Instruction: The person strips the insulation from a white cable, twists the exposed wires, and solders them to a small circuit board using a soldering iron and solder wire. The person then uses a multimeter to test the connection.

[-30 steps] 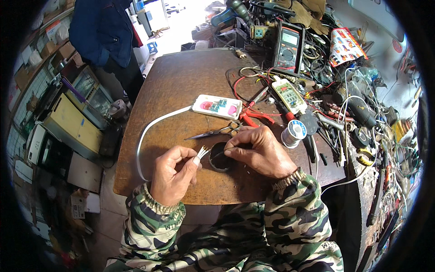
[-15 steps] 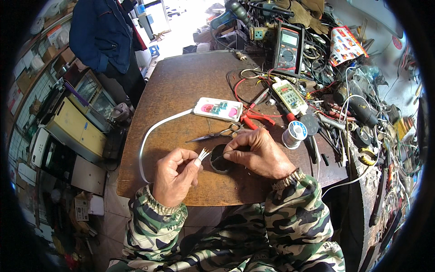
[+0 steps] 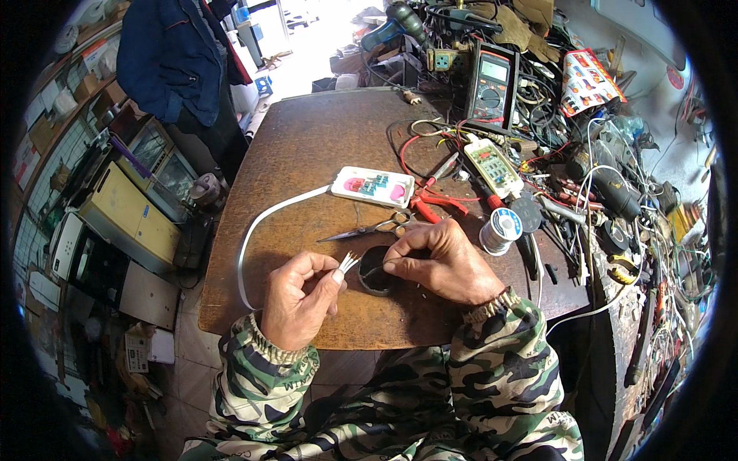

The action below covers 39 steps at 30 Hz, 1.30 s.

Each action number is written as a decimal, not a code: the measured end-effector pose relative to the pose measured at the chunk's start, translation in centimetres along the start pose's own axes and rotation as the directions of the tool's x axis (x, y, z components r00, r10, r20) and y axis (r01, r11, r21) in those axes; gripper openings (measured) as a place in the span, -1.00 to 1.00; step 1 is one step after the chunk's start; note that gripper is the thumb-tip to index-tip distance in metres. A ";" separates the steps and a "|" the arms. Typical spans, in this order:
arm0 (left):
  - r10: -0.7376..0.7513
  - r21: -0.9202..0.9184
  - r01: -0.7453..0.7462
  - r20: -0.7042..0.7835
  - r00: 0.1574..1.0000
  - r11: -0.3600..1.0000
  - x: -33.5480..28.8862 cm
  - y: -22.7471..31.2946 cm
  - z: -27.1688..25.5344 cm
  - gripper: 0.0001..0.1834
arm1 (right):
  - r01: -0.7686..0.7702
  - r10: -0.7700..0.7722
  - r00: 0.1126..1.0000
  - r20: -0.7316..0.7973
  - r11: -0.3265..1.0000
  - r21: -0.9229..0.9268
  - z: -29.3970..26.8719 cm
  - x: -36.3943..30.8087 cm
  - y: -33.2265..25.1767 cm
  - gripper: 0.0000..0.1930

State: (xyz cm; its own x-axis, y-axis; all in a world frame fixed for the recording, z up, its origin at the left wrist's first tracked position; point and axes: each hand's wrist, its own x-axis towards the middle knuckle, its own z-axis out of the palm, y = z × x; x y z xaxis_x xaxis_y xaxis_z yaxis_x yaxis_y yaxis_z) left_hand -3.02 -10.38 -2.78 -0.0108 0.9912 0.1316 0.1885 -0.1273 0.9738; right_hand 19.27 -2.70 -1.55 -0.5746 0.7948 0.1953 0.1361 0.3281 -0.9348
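Workshop setting: a worn brown wooden table (image 3: 307, 146) stood before a cluttered bench of tools and wires. Left hand (image 3: 298, 298), fingers closed, pinched the stripped end of a flat white cable (image 3: 257, 224), whose bare conductors fanned out just beyond the fingertips. Cable looped leftward and back to a white power strip (image 3: 373, 187) lying mid-table. Right hand (image 3: 442, 261), fingers curled, held a roll of black electrical tape (image 3: 375, 273) resting on the table just beside the conductors. Scissors (image 3: 369, 228) lay between power strip and hands; red-handled pliers (image 3: 434, 206) and a solder spool (image 3: 501, 228) lay near the right hand.
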 end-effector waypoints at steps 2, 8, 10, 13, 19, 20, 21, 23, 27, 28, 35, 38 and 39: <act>-0.015 -0.009 0.015 -0.005 1.000 1.000 -0.1 0.1 0.0 -0.84 | -0.026 0.027 1.000 -0.008 0.999 0.040 -0.1 -0.2 -0.3 -0.92; -0.019 -0.058 0.021 0.031 0.999 0.998 -0.1 0.0 -0.2 -0.83 | 0.061 -0.029 0.979 -0.200 0.986 0.157 0.3 -0.8 -0.6 -0.90; -0.007 -0.061 0.010 0.038 0.999 0.998 0.0 0.0 -0.2 -0.81 | 0.016 0.031 0.977 -0.211 0.977 0.215 0.4 -1.0 -0.4 -0.91; -0.005 -0.078 0.009 0.052 0.999 0.997 -0.1 -0.2 -0.4 -0.77 | -0.028 0.110 0.972 -0.210 0.933 0.359 0.7 -1.3 -0.5 -0.93; -0.005 -0.057 0.009 0.066 0.998 0.998 -0.1 0.0 -0.5 -0.76 | 0.075 0.027 0.968 -0.249 0.917 0.392 0.9 -1.4 -0.3 -0.96; -0.010 -0.058 0.015 0.070 0.997 0.998 -0.1 0.0 -0.4 -0.76 | 0.075 0.022 0.969 -0.245 0.922 0.381 0.9 -1.5 -0.4 -0.97; -0.017 -0.059 0.022 0.076 0.997 0.998 -0.1 0.1 -0.4 -0.76 | 0.075 0.017 0.970 -0.241 0.926 0.370 1.0 -1.5 -0.4 -0.98; -0.014 -0.062 0.018 0.079 0.997 0.998 0.0 -0.1 -0.5 -0.76 | 0.077 0.008 0.972 -0.234 0.933 0.352 1.0 -1.6 -0.6 -0.99; -0.027 -0.070 0.033 0.084 0.996 0.997 -0.1 0.0 -0.4 -0.76 | 0.151 -0.095 0.968 -0.231 0.959 0.238 1.0 -1.5 -0.6 -0.93; -0.027 -0.066 0.032 0.086 0.996 0.997 -0.1 0.0 -0.4 -0.76 | 0.186 -0.141 0.963 -0.231 0.965 0.187 1.0 -1.4 -0.4 -0.90; -0.016 -0.055 0.022 0.099 0.995 0.998 -0.1 -0.1 -0.4 -0.77 | 0.225 -0.219 0.956 -0.196 0.974 0.012 1.2 -1.3 -0.3 -0.88; -0.017 -0.045 0.021 0.103 0.995 0.999 0.0 0.0 -0.4 -0.76 | 0.239 -0.234 0.954 -0.188 0.971 0.004 1.2 -1.3 -0.2 -0.87; -0.015 -0.040 0.019 0.103 0.995 0.999 0.0 0.0 -0.4 -0.76 | 0.242 -0.237 0.953 -0.187 0.970 0.003 1.2 -1.3 -0.1 -0.87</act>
State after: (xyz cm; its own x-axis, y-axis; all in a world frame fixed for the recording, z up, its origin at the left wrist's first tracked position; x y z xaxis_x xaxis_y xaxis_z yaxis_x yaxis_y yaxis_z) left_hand -3.47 -10.43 -2.72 0.0876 0.9914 0.0971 0.1487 -0.1094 0.9828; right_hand 19.03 -4.35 -2.02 -0.4295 0.7754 0.4629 -0.0093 0.5087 -0.8609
